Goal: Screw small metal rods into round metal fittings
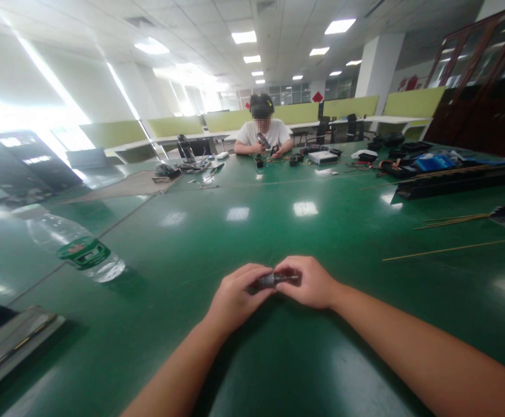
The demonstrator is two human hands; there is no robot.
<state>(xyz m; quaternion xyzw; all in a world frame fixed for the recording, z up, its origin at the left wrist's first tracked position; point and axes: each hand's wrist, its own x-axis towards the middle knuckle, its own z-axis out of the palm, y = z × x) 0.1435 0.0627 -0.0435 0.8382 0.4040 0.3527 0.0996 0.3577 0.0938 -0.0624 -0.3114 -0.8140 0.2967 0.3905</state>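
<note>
Between my two hands lies a small dark grey, roughly cylindrical part [269, 280], low over the green table top or touching it; I cannot tell which. My left hand [238, 295] has its fingers and thumb closed around the left end. At the right end, where a thin, lighter shaft-like strip shows, my right hand [308, 282] pinches it between thumb and fingers. The fingertips of both hands nearly meet over it. Much of the part is covered by the fingers, and its exact kind is too small to make out.
A water bottle [85, 252] with a green label stands on the green table [183, 243] to the left. Thin brass-coloured rods [447, 249] stick out at right. Across the table a seated person [263, 136] handles a dark tool among scattered parts. A flat tray-like object [22, 347] lies near left.
</note>
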